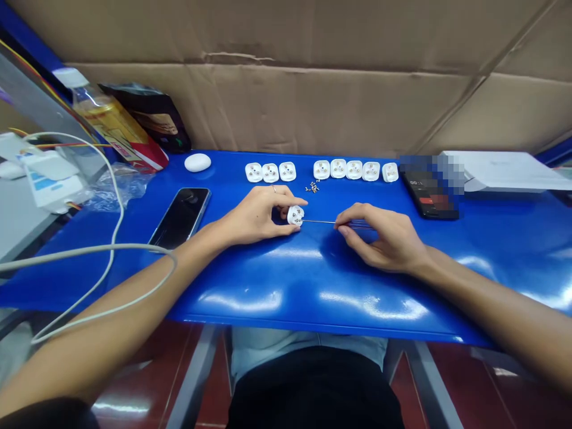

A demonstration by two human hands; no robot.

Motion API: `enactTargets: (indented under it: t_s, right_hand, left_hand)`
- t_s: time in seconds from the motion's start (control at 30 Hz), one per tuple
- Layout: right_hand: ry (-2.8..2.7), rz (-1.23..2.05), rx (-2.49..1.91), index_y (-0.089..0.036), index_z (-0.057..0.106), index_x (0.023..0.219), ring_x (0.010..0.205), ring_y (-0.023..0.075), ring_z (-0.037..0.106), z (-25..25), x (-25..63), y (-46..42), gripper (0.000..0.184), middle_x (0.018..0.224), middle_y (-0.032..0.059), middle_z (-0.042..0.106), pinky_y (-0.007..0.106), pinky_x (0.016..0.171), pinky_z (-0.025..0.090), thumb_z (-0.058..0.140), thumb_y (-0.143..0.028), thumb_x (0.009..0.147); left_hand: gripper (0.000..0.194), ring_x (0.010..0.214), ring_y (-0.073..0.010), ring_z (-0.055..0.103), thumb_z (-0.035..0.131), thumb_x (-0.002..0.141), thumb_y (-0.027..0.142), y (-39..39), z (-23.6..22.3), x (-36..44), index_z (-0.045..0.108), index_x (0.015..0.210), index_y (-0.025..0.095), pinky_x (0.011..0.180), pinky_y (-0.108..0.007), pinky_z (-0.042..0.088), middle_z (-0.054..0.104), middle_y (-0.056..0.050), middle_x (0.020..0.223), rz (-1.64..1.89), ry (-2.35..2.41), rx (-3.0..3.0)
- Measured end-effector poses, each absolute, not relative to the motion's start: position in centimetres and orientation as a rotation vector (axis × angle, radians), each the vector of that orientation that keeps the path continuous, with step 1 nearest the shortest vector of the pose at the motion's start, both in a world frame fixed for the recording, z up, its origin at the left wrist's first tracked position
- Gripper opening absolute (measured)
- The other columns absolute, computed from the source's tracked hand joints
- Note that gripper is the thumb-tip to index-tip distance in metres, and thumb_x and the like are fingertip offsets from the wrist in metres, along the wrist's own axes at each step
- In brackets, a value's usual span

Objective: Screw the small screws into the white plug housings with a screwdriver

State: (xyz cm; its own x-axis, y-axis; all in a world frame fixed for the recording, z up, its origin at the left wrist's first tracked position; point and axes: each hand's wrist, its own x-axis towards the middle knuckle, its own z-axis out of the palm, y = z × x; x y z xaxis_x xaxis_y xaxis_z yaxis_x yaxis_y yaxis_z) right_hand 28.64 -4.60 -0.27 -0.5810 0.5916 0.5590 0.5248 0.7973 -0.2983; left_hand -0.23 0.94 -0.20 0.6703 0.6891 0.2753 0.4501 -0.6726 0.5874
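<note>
Blue table (pixel 322 286) is lined with white plug bodies (pixel 338 168); one plug body (pixel 295 215) is gripped by the left hand (pixel 256 214), a thin screwdriver (pixel 319 221) by the right hand (pixel 379 238).

Creased brown cardboard (pixel 313 101) is seen closing off the back, the glossy blue table (pixel 313 292) is carried on grey metal legs (pixel 196 375), and light is thrown back off a polished red floor (pixel 465 387)!

Left hand (pixel 257 214), right hand (pixel 379 238) curled inward (2 bare).
</note>
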Motion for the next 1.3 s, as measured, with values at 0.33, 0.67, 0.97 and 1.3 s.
enactTargets:
  t_s: [0.33,0.67,0.97,1.3]
  right_hand:
    - [-2.317,0.142,-0.862,-0.027,0.064,0.108,0.080,0.0214,0.079,-0.22,28.83,-4.56,0.013,0.095,0.0023,0.082,0.032,0.071,0.062,0.064,-0.019,0.097]
    - [-2.246,0.291,-0.878,-0.025,0.056,0.117,0.090,0.0224,0.078,-0.21,28.96,-4.63,0.024,0.108,0.0080,0.077,0.036,0.081,0.066,0.063,-0.018,0.095]
    - [-2.184,0.321,-0.952,-0.028,0.050,0.121,0.076,0.0221,0.078,-0.01,29.06,-4.85,0.030,0.091,0.0033,0.079,0.034,0.067,0.062,0.064,-0.021,0.094]
    - [-2.116,0.393,-1.004,-0.028,0.051,0.112,0.079,0.0225,0.080,0.02,28.74,-5.07,0.022,0.092,0.0031,0.078,0.032,0.069,0.063,0.066,-0.025,0.097]
  left_hand:
    - [0.046,0.088,-0.0201,0.071,0.083,0.088,0.039,0.89,-0.23,-0.18,0.079,0.130,0.021,0.079,-0.031,0.054,0.078,-0.006,0.106,0.649,0.915,2.406]
    - [0.046,0.091,-0.0206,0.073,0.083,0.088,0.038,0.80,-0.10,-0.03,0.079,0.130,0.018,0.080,-0.030,0.054,0.079,-0.007,0.106,0.645,0.921,2.383]
    - [0.045,0.088,-0.0198,0.071,0.083,0.089,0.039,0.53,-0.31,0.43,0.079,0.129,0.020,0.079,-0.030,0.052,0.079,-0.006,0.103,0.651,0.885,2.352]
    - [0.045,0.089,-0.0204,0.071,0.083,0.089,0.040,0.49,-0.29,0.38,0.079,0.129,0.019,0.080,-0.031,0.053,0.079,-0.006,0.104,0.642,0.882,2.353]
